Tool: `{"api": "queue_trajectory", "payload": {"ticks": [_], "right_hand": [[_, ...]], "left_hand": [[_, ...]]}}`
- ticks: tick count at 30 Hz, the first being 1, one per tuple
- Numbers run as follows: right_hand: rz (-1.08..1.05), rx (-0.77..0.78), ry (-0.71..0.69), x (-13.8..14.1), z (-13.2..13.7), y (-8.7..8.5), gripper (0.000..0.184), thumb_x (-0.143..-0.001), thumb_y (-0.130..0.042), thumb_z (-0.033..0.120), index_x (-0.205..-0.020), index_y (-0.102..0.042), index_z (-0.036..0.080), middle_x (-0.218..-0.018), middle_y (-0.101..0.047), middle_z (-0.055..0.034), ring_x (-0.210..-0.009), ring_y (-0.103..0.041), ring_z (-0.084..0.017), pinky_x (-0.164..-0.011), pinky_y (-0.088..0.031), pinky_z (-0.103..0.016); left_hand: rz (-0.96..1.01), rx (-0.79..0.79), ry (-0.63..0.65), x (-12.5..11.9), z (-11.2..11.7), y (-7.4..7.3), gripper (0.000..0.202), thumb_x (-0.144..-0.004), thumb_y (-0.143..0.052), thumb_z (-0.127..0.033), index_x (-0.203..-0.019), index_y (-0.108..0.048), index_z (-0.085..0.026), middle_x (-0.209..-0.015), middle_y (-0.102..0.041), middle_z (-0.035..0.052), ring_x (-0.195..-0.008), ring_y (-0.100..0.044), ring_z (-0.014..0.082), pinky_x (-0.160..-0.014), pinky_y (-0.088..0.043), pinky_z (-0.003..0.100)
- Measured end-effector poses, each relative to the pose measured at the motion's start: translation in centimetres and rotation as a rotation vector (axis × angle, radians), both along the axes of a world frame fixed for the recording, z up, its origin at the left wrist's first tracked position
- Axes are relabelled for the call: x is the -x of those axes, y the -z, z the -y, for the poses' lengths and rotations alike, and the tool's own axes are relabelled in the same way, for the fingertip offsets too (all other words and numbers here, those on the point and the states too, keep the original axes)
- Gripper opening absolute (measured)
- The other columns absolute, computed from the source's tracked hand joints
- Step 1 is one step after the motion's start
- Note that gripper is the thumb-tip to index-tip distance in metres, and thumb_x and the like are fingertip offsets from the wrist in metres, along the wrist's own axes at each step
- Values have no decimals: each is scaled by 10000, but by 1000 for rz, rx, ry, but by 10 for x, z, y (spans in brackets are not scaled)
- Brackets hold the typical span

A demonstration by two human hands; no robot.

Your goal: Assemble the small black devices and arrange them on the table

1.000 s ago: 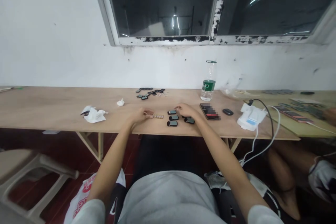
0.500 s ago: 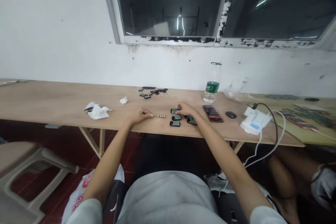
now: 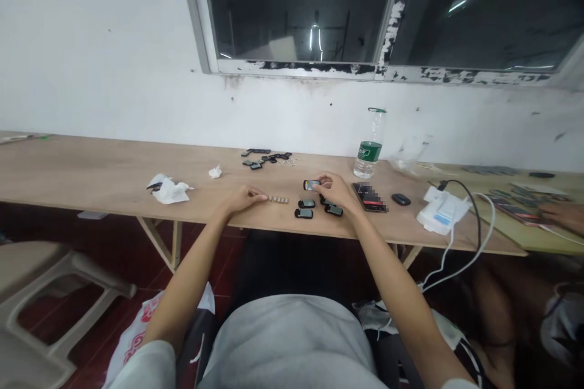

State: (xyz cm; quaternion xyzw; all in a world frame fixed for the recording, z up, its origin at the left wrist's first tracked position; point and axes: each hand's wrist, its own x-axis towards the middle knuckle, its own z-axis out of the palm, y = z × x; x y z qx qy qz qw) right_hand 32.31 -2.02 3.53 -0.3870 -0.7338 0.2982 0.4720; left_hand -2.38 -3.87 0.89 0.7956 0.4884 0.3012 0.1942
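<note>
Black pocket-sized device (image 3: 311, 185) pinched between the fingers of the right hand (image 3: 336, 190), while the open left hand (image 3: 241, 198) lies just beside a row of small pale pieces (image 3: 278, 199) on the wooden tabletop (image 3: 91, 173).

Plywood bench (image 3: 91, 176) with black devices (image 3: 303, 213), a phone (image 3: 368, 197), a water bottle (image 3: 367, 155)

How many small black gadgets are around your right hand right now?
5 small black gadgets: one at the fingers of the right hand, one partly under that hand, one just below it, and two to its left. More may be hidden under the hand.
</note>
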Motion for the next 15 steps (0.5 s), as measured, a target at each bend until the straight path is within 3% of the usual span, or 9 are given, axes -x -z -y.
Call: {"api": "queue_trajectory", "payload": {"ticks": [6,9,15], "right_hand": [[-79,6,-27,-2,22,3,284,-805,-731,393,-974,-634,187,-874,-739,-70,-763,-726,-224,-692,-576,-324],[-124,39,-108,1,26,11,306,-810,-740,431,-974,-643,192,-879,-746,-61,-755,-732,-219,-674,-580,-313],[-187,97,-190,16,32,17,369,-790,-785,474,-979,-655,185,-912,-755,-77,-753,-752,-224,-685,-611,-326]], "left_hand": [[62,-282,51,-35,15,-22,389,-918,-651,-548,-865,-792,-190,-933,-784,66,-850,-721,231,-776,-556,301],[61,-439,142,-59,25,-33,322,-945,-648,-477,-969,-784,-186,-966,-773,73,-875,-725,213,-765,-583,293],[-56,-728,238,-90,26,-31,219,-967,-664,-346,-1087,-761,-191,-1105,-766,106,-1026,-734,220,-922,-597,346]]}}
